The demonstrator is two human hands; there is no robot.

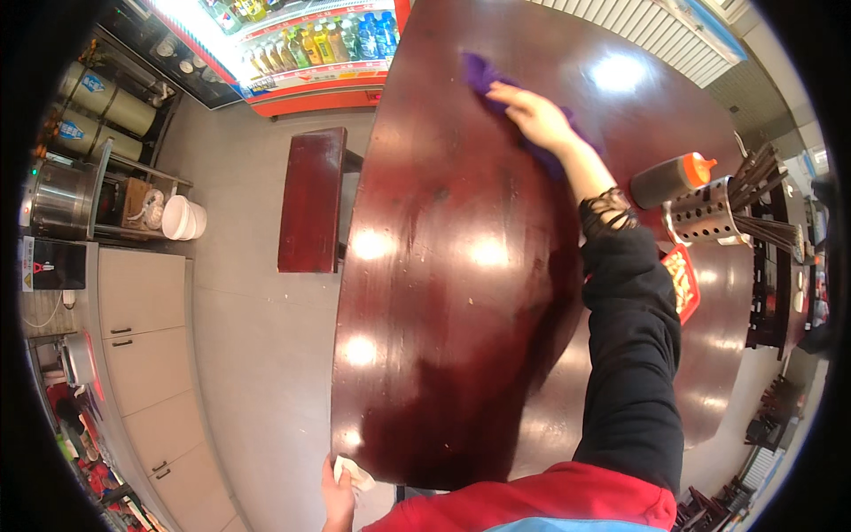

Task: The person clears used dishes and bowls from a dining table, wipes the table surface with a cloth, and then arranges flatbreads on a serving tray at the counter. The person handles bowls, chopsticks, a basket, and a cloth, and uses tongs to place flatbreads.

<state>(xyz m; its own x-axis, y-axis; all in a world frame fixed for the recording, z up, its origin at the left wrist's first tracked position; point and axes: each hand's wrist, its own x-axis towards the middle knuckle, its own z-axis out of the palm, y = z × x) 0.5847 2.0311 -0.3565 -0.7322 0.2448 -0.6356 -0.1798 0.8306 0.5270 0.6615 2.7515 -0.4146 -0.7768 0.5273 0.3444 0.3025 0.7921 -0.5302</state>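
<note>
My right hand (538,120) lies palm down on a purple cloth (480,73), pressing it to the glossy dark red-brown wooden table (452,266) towards its far end. Part of the cloth shows beyond my fingers and part beside my wrist. At the table's near left corner, my left hand (338,495) holds a crumpled white tissue (358,473) against the edge. The black right sleeve (631,332) reaches across the tabletop and partly hides a red tray (691,292) of pale pieces that look like garlic cloves.
Right of my forearm are a dark squeeze bottle (658,183) with an orange cap and a perforated metal holder (701,213) of chopsticks, both appearing sideways. A wooden bench (309,199) stands left of the table. Beyond are a drinks fridge (319,100), a white bucket (179,218) and cabinets (143,292).
</note>
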